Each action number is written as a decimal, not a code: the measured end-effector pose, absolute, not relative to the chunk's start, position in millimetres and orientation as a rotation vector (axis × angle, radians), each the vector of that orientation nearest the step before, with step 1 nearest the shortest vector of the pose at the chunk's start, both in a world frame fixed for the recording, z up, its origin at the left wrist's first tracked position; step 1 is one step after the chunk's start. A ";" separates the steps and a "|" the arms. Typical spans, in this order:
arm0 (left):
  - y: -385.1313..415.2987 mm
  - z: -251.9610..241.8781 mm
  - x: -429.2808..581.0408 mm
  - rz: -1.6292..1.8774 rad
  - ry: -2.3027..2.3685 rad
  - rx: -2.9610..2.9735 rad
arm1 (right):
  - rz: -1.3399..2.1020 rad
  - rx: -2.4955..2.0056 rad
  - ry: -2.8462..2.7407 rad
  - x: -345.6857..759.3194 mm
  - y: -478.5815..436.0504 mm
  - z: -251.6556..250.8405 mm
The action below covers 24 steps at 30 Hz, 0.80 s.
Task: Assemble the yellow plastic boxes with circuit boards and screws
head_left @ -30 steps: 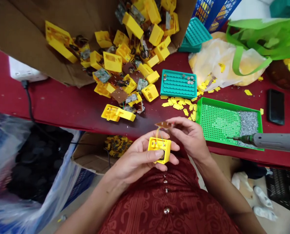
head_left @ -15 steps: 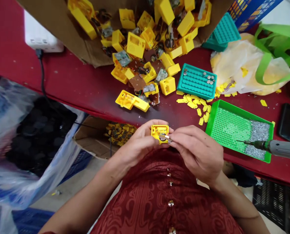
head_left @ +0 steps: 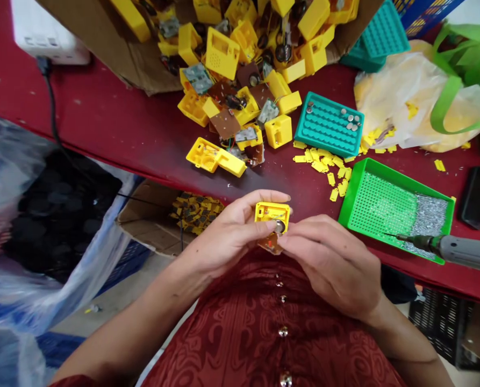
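My left hand [head_left: 240,231] is closed around a small open yellow plastic casing [head_left: 260,211], its thumb lying across the front. A round silver disc [head_left: 279,227] shows inside the casing beside the thumb tip. Just below the casing hangs a small brown circuit board [head_left: 270,245] with orange-red spots on it. My right hand [head_left: 332,263] pinches at the board's right edge, close under the disc; its fingertips partly hide the grip. On the table beyond my hands lies another open yellow casing [head_left: 202,156] with a yellow piece against it.
Yellow casings with wires and boards spill from a cardboard box [head_left: 114,54]. Right of them are a teal tray [head_left: 324,129] holding several round cells, small yellow tabs [head_left: 324,161], and a green tray [head_left: 352,193] of screws. An electric screwdriver [head_left: 465,251] reaches over the green tray.
The casing has shifted slightly right and tipped in my left hand. The brown board now shows below it, and my right fingers have moved lower. The camera view has shifted a little.
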<state>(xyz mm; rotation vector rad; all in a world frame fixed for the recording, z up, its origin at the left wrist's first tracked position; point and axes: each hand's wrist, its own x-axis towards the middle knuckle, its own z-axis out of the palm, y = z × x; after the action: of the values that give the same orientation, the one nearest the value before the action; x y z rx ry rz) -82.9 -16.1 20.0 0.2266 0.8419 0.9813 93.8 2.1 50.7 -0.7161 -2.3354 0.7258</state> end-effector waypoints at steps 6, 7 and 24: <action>-14.6 18.7 -83.5 0.888 0.727 0.089 | 0.673 -1.000 -2.268 90.8 5.5 56.0; -15.3 18.7 -84.3 0.871 0.702 0.075 | 0.683 -1.012 -2.247 90.5 6.4 56.2; -23.6 24.4 -70.9 0.970 0.998 0.453 | 0.725 -1.065 -2.342 99.3 15.3 60.1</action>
<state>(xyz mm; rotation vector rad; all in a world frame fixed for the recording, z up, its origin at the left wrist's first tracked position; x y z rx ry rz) -70.9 -23.6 24.4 0.4531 0.9984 0.9700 99.3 15.3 60.1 -1.0646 -2.3421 0.7255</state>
